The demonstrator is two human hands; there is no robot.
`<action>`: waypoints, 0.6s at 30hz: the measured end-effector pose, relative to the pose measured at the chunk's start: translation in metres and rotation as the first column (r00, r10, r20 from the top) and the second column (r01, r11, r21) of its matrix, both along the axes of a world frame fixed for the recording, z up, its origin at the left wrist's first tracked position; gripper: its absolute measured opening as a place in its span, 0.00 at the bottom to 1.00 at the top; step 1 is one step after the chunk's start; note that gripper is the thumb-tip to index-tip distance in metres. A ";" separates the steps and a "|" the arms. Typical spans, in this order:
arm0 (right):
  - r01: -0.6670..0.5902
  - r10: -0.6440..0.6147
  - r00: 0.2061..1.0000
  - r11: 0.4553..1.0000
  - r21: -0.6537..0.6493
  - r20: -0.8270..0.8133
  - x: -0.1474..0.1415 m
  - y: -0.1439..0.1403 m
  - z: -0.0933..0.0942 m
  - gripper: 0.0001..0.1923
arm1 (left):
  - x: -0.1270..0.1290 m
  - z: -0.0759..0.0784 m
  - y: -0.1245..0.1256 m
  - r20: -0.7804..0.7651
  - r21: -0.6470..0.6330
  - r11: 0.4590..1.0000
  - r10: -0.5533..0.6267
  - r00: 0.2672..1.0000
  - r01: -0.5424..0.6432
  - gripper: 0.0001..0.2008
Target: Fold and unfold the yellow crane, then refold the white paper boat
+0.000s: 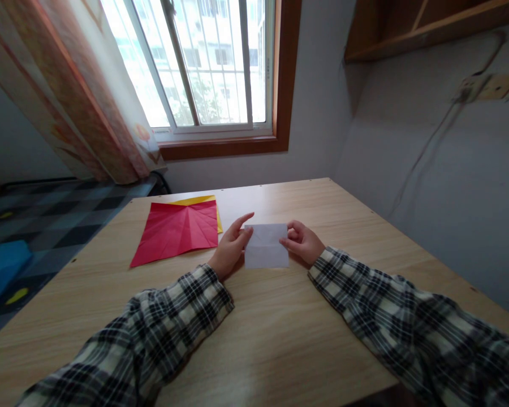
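Observation:
A small rectangular piece of white paper with faint crease lines is held just above the table between my two hands. My left hand grips its left edge, the thumb lying on the front face and the index finger pointing up past the top corner. At the right edge, my right hand pinches the paper between thumb and curled fingers. To the left on the table lies a creased red sheet of paper, with a yellow sheet partly hidden beneath it.
The wooden table reaches toward the wall and a window. A checked bed cover with a blue object is at the left, below a curtain. A shelf and a socket with a cable are on the right wall.

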State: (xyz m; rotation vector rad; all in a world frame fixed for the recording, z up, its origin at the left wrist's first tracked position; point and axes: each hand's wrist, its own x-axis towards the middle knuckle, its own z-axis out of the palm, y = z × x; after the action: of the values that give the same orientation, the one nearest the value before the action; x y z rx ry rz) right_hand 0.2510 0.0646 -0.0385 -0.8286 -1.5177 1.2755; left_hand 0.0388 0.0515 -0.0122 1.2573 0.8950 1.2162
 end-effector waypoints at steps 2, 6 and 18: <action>0.007 -0.007 1.000 1.000 -0.019 -0.008 0.000 0.001 -0.003 0.21 | 0.000 0.000 0.000 -0.018 0.007 1.000 0.002 1.000 -0.002 0.32; 0.039 -0.039 0.999 0.999 0.009 0.020 0.002 0.002 -0.006 0.27 | 0.000 0.001 -0.001 -0.042 0.002 1.000 0.000 0.999 0.000 0.30; 0.022 -0.022 0.998 1.000 -0.001 0.058 0.003 0.002 -0.001 0.27 | 0.000 -0.003 0.001 0.006 -0.002 1.000 -0.015 1.000 0.015 0.18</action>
State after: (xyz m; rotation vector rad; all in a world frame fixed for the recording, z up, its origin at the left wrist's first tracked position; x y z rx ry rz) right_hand 0.2543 0.0671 -0.0396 -0.8882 -1.5493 1.2465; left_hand 0.0392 0.0527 -0.0151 1.2559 0.8805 1.2061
